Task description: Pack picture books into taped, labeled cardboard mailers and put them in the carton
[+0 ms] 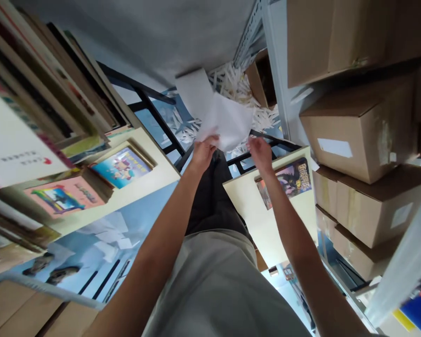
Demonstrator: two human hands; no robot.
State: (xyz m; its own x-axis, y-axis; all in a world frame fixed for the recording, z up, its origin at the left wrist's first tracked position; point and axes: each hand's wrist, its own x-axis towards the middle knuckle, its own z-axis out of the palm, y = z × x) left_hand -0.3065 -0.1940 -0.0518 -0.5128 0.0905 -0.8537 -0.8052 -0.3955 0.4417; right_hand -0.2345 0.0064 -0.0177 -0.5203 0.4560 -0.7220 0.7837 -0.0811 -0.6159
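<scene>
My left hand (203,152) grips the lower edge of a white paper sheet (217,114) held out in front of me over the floor. My right hand (260,152) is at the sheet's lower right corner, fingers curled, touching or just off its edge. The sheet is bent, with one flap standing up toward the left. Below it lies a heap of white paper strips (236,89) on the blue floor.
Shelves of books and picture books (121,166) stand on my left. Stacked cardboard boxes (361,131) fill the shelving on my right. A pale board with a comic book (291,180) sits by my right arm. An open box (261,77) lies near the strips.
</scene>
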